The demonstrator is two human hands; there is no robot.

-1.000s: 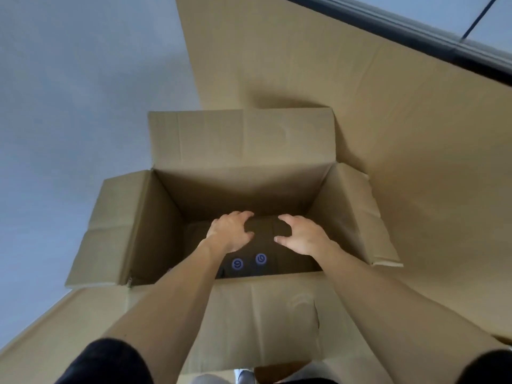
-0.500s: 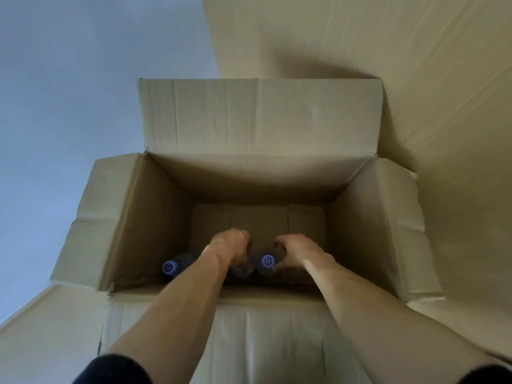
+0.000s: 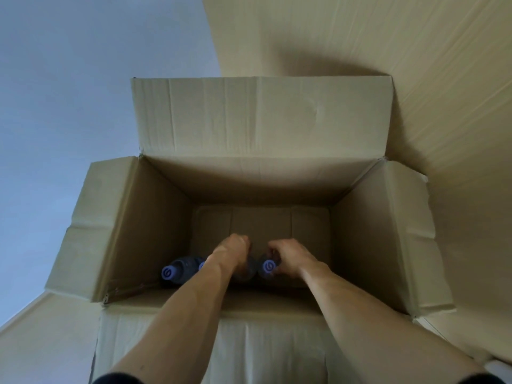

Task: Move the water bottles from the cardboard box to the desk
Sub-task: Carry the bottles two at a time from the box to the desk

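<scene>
An open cardboard box (image 3: 260, 176) stands below me with all flaps folded out. Along its near inner wall stand clear water bottles with purple caps. My left hand (image 3: 231, 252) is deep in the box, closed around the neck of one bottle (image 3: 246, 271) whose cap is hidden. My right hand (image 3: 285, 257) grips another bottle (image 3: 268, 267) just below its purple cap. A third bottle (image 3: 177, 270) stands untouched at the near left corner, and a further purple cap (image 3: 201, 265) peeks out beside my left forearm.
The box's far floor (image 3: 260, 223) is bare cardboard. A large flat sheet of cardboard (image 3: 388, 51) lies under and beyond the box on the right. Pale grey floor (image 3: 69, 79) fills the left side.
Both hands went from open above the box down to the bottles and closed on them. My view has moved closer over the box.
</scene>
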